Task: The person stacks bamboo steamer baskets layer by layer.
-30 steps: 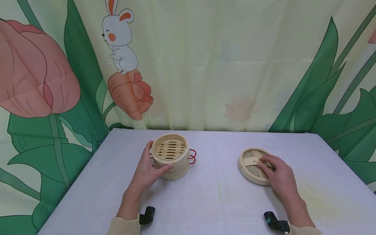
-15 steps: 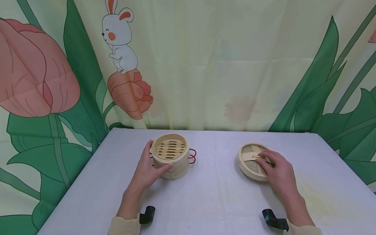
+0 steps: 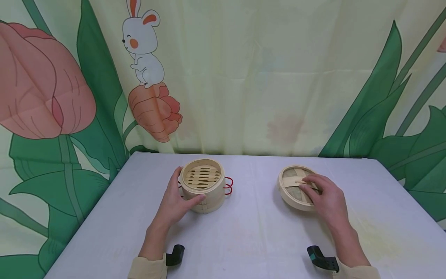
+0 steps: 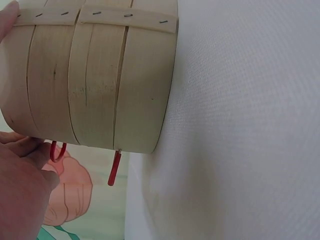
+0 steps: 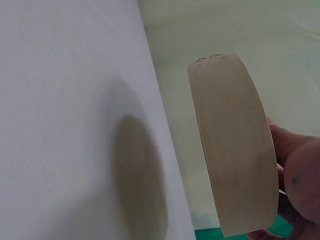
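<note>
Two stacked bamboo steamer baskets (image 3: 203, 190) stand on the table, left of the middle, with a slatted base visible in the top one. My left hand (image 3: 174, 205) grips the stack from its left side, thumb at the front and fingers behind. Red loop handles (image 3: 228, 186) stick out on the stack's right side. To the right, my right hand (image 3: 327, 197) pinches the round bamboo steamer lid (image 3: 292, 193) by the top. In the right wrist view the lid (image 5: 235, 145) hangs above the table, its shadow apart from it.
A white cloth (image 3: 251, 240) covers the table, whose far edge meets a hanging printed curtain (image 3: 244, 77). Black wrist cameras (image 3: 175, 255) are worn at both sleeves.
The lid has risen off the table in my right hand and moved slightly back and to the left. My left hand and the steamer stack stay in place.
</note>
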Demonstrator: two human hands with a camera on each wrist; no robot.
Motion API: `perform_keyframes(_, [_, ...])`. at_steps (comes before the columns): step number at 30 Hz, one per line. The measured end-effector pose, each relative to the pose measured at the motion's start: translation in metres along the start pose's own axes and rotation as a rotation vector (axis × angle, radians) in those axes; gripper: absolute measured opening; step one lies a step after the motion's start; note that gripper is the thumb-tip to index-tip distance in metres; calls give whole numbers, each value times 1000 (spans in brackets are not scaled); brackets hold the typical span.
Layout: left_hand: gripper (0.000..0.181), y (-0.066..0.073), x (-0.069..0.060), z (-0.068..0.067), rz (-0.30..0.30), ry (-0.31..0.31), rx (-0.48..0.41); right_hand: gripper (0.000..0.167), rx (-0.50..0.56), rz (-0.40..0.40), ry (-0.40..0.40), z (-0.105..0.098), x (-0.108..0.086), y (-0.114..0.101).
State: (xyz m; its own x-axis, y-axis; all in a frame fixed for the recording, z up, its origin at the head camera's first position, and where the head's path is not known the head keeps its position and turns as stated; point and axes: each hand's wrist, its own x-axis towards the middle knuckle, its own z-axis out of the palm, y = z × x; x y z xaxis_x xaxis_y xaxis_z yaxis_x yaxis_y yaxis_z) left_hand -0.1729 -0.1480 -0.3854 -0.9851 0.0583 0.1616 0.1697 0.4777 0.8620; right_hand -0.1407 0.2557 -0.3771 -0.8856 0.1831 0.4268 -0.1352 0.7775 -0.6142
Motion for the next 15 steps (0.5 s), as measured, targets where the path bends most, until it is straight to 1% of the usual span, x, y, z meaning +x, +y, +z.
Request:
perform_keyframes(3, [120,-1,0,0,7,1,1,20,7,-30,18,1,2,-4])
perform_keyframes(7, [121,-1,0,0,1,2,3,20,16,-42,26,2,3,-10])
perform_keyframes(15, [121,0,0,0,-5,0,-1,22,30,-19,19,5,6,-23])
